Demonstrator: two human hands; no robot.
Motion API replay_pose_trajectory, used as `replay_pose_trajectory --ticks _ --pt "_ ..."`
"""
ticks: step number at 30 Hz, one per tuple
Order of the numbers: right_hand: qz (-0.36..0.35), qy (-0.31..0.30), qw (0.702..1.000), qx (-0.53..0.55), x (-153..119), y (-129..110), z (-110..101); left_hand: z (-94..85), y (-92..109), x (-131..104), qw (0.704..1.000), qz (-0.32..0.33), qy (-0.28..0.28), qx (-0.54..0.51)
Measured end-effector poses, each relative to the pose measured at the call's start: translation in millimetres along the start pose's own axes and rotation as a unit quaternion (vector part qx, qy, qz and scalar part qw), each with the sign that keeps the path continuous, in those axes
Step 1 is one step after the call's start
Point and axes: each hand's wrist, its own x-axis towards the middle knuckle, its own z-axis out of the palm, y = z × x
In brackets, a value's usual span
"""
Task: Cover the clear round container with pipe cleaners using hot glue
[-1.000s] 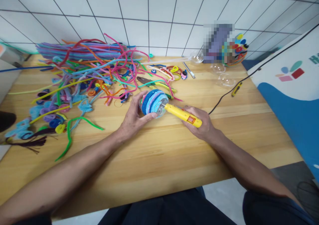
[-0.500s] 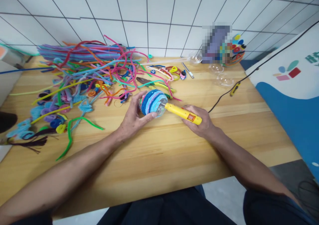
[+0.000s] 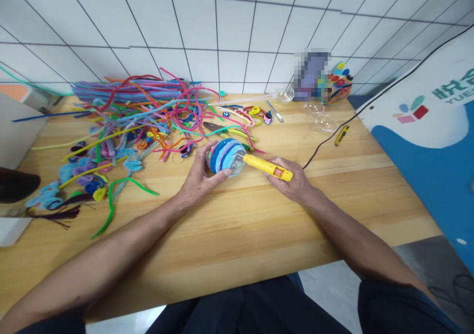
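My left hand [image 3: 200, 178] is closed around a clear ball [image 3: 226, 155] wrapped in blue, light blue and purple pipe cleaners. The ball's right end is bare and see-through, and my left thumb presses near its lower edge. In my right hand [image 3: 291, 178] is a yellow hot glue gun [image 3: 268, 167], its nozzle pointing left at the bare end of the ball. The nozzle tip meets or nearly meets the ball; I cannot tell whether glue is coming out. Both hands are above the wooden table [image 3: 237, 235].
Tangled pipe cleaners [image 3: 148, 107] cover the back left. Behind the ball lie pliers [image 3: 222, 128]. Clear plastic domes [image 3: 326, 122] and a yellow utility knife [image 3: 342, 135] lie at the back right. A black cable [image 3: 322, 144] runs from the right hand up to the right.
The camera view has shifted slightly. Both hands keep their holds, and the glue gun's nozzle stays at the ball's bare end with hardly any change.
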Motion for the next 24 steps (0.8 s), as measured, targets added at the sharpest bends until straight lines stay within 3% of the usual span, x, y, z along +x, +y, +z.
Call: replay_pose_trajectory --ticks 3,6,9,13,16,21,24 --pt "0.068 -0.016 0.997 0.023 0.0 7.3 -2.8 -1.1 -0.8 -0.6 1.0 -0.007 0.005 0.004" --pt "0.181 0.019 0.983 0.021 1.2 22.9 -7.0 -2.4 0.5 -0.5 1.0 -0.016 0.009 0.004" --pt "0.311 0.085 0.946 -0.032 7.5 43.1 -17.6 -1.7 6.6 1.6 0.999 -0.03 0.013 -0.005" --pt "0.455 0.035 0.878 -0.144 19.3 62.2 -36.8 1.1 18.7 5.7 0.998 -0.065 0.024 0.001" --pt "0.495 -0.015 0.849 -0.184 26.0 67.0 -42.8 1.3 26.1 8.5 0.996 -0.093 0.014 0.01" --pt "0.501 -0.038 0.844 -0.189 33.5 67.6 -37.4 -0.6 33.5 13.7 0.992 -0.12 -0.013 0.028" --pt "0.507 -0.048 0.838 -0.196 32.2 69.0 -41.3 1.3 33.2 15.5 0.994 -0.099 -0.011 0.036"
